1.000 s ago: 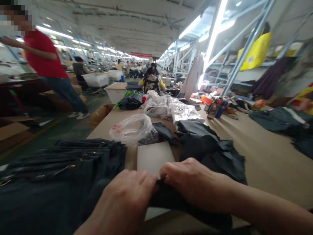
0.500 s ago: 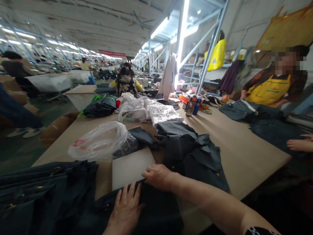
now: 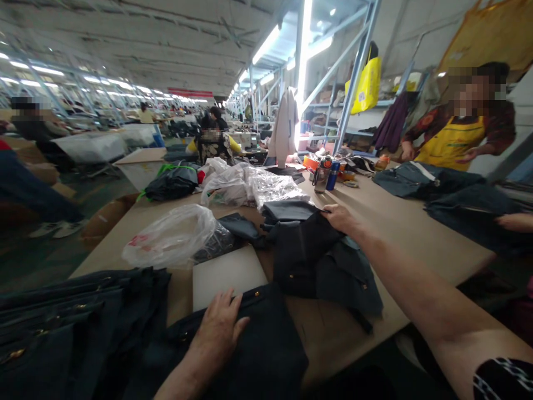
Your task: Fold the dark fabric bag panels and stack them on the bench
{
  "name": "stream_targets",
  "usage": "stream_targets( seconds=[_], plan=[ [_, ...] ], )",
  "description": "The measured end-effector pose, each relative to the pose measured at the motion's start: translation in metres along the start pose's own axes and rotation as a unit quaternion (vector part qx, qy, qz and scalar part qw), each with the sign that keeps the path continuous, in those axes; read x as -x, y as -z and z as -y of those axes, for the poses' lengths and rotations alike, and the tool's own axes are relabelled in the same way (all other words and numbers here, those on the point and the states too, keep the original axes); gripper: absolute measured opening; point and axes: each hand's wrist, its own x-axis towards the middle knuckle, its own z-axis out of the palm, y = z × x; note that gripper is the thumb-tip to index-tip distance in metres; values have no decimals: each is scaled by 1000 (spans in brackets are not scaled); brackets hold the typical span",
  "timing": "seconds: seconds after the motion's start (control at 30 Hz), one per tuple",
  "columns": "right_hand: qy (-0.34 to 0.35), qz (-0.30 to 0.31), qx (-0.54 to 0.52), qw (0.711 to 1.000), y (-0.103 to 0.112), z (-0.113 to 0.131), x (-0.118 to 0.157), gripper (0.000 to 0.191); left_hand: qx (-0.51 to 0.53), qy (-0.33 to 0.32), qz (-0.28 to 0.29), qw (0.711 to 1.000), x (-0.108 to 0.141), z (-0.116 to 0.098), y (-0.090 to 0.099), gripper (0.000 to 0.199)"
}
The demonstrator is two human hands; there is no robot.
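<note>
My left hand (image 3: 219, 322) lies with fingers spread on a dark garment (image 3: 266, 339) at the front of the table, touching its upper edge beside a white board (image 3: 229, 272). A gold button shows on that edge. Farther forward and right, my right hand (image 3: 339, 218) pinches the top edge of a dark cloth piece (image 3: 302, 244), which is lifted a little from the pile of dark pieces (image 3: 350, 266). More dark garments (image 3: 75, 328) with metal fittings are stacked at the left.
Clear plastic bags (image 3: 170, 236) lie beyond the board, and bottles (image 3: 322, 176) stand farther back. A person in a yellow apron (image 3: 453, 141) stands at the back right; another person's hand (image 3: 516, 222) touches dark cloth at the right edge.
My right hand has moved from the garment's edge forward and right to the pile and taken hold of a cloth piece. My left hand stays on the garment.
</note>
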Motion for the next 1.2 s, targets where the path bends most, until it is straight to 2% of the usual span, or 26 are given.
stream_targets(
  seconds=[0.03,0.13,0.17,0.23,0.27,0.33,0.4,0.5,0.57,0.63,0.7,0.83,0.9,0.97,1.03,1.07,1.13,1.17,1.2],
  plan=[
    [6,-2,3,1000,4,4,1,32,23,-29,-26,999,-4,-7,4,49],
    [82,-55,2,995,14,12,14,69,98,-119,-65,986,-19,-35,12,39],
    [115,-88,-6,989,16,11,22,69,117,-140,-67,981,-23,-45,12,36],
    [145,-143,-25,979,14,-1,44,44,139,-167,-65,974,-28,-62,11,31],
    [135,-147,-30,979,10,-11,58,33,145,-176,-62,972,-29,-68,9,29],
    [84,-96,-13,992,-4,-39,89,25,149,-192,-57,968,-27,-75,5,25],
    [28,-21,21,999,-24,-70,122,30,145,-210,-50,966,-25,-77,2,22],
    [-45,22,43,998,-57,-109,158,56,138,-235,-47,961,-24,-79,-1,20],
    [-71,28,34,997,-73,-126,167,75,137,-253,-47,956,-25,-83,0,19],
    [-75,33,19,996,-84,-136,165,75,135,-273,-47,951,-26,-91,2,19],
    [-77,21,3,997,-88,-140,157,59,130,-295,-43,946,-29,-101,5,18],
    [-109,-57,-28,992,-82,-138,143,39,104,-342,-55,932,-39,-130,18,16],
    [-115,-113,-46,986,-70,-131,138,39,89,-359,-86,925,-50,-149,25,26],
    [-86,-153,-64,982,-53,-117,132,41,88,-355,-122,923,-68,-170,31,49],
    [-21,-161,-83,983,-34,-98,121,39,126,-317,-129,931,-89,-189,33,71],
    [24,-160,-97,982,-25,-89,115,39,165,-278,-112,940,-101,-197,32,71],
    [105,-178,-136,969,-12,-74,105,37,248,-189,-50,949,-123,-207,27,48],
    [115,-200,-161,960,-9,-70,102,40,282,-147,-20,948,-132,-209,22,31],
    [91,-221,-177,955,-8,-69,101,48,309,-113,3,944,-138,-209,17,19]
  ],
)
